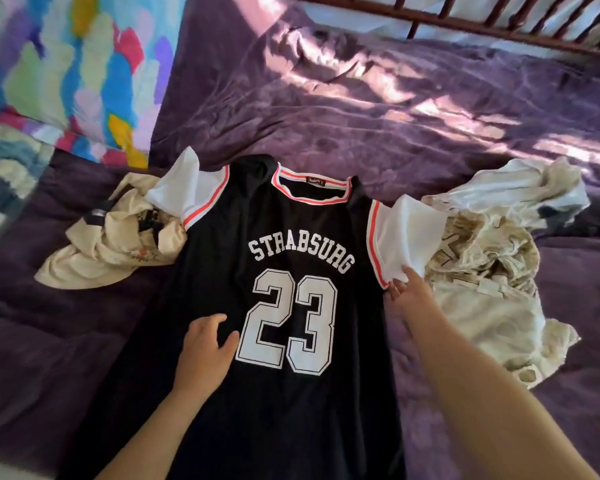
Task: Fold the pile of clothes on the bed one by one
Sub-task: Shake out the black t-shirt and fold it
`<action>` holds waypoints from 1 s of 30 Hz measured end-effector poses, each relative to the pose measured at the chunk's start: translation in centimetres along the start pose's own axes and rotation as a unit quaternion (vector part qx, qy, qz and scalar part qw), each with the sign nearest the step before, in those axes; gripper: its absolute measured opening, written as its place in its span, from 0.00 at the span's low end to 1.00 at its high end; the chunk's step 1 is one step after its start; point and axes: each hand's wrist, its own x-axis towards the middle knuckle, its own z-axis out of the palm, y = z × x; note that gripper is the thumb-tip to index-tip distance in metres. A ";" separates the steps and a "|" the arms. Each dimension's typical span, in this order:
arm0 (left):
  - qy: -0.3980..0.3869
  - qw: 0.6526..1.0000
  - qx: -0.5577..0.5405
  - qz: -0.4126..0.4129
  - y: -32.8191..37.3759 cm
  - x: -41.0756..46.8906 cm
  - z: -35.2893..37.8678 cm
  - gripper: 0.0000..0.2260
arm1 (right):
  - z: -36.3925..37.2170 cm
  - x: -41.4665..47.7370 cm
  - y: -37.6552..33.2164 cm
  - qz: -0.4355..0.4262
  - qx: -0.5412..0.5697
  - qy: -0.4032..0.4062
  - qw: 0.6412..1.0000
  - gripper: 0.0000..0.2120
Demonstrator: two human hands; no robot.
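Two hands on a black jersey spread flat on the bed.
The left hand [205,344] rests its loosely spread fingers [219,320] on the black "STRABSURG 23" basketball jersey with white sleeves [222,254], holding nothing. The right hand [411,294] meets the hem of the jersey's right sleeve; its fingertips are partly hidden by the cloth, so a pinch cannot be told from a touch. The jersey lies face up on the rumpled purple bed cover [395,116], its bottom cut off by the frame edge. Its sleeves overlap a crumpled cream garment [111,251] and a cream-and-white heap of clothes [492,271].
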 end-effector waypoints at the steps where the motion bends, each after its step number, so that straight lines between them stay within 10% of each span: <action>1: 0.000 1.000 -0.003 -0.012 0.2 -0.2 0.1 0.18 | 0.0 -0.2 -0.8 -0.002 0.014 0.002 1.000 0.08; 9: -0.017 0.999 -0.016 -0.024 2.3 -2.0 0.0 0.17 | -5.8 -3.1 -5.8 -0.193 0.112 0.167 0.960 0.04; 14: -0.040 0.999 -0.007 -0.021 2.2 -2.7 0.1 0.17 | -2.6 -5.8 -5.4 -0.353 -0.131 0.114 0.919 0.11; 16: -0.047 0.999 -0.003 -0.022 1.8 -2.8 0.0 0.17 | -0.5 -7.3 -3.4 -0.480 -0.353 0.049 0.802 0.12; 18: -0.055 0.998 0.006 -0.016 1.3 -2.6 -0.2 0.17 | 0.8 -7.5 -0.5 -0.551 -0.576 -0.104 0.594 0.15; 21: -0.066 0.998 0.017 -0.009 0.7 -2.0 -0.7 0.17 | 0.7 -7.5 3.0 -0.400 -0.791 -0.261 0.384 0.20; 30: 0.080 0.996 0.045 -0.018 -0.3 2.9 -5.0 0.16 | 1.4 -8.6 6.3 -0.177 -0.874 -0.222 0.395 0.29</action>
